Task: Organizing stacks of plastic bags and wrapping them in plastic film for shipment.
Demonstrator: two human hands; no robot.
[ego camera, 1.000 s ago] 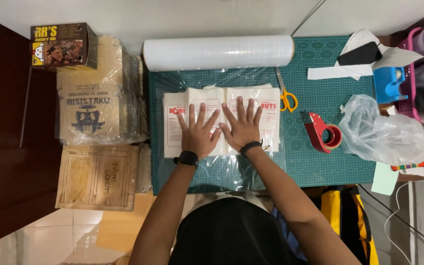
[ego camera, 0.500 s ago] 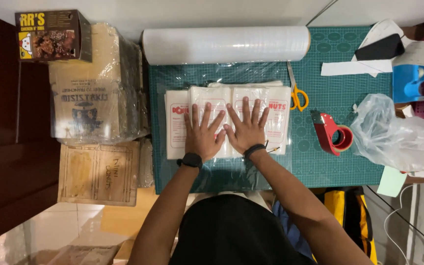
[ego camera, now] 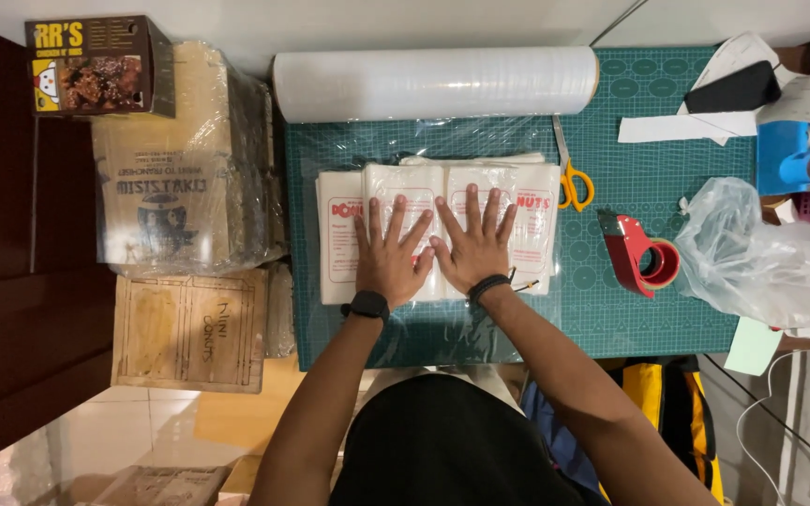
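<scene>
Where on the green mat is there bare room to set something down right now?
Bare cutting mat shows below the tape dispenser, right of the right hand. A smaller patch lies between the scissors and white paper strip. Crowded: the stack of white bags under both hands, left hand included, the film roll, and the plastic bag.

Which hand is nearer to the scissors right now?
Right. The right hand lies flat on the stack of white bags, just left of the yellow-handled scissors. The left hand presses the same stack further left, beyond the right hand.
</scene>
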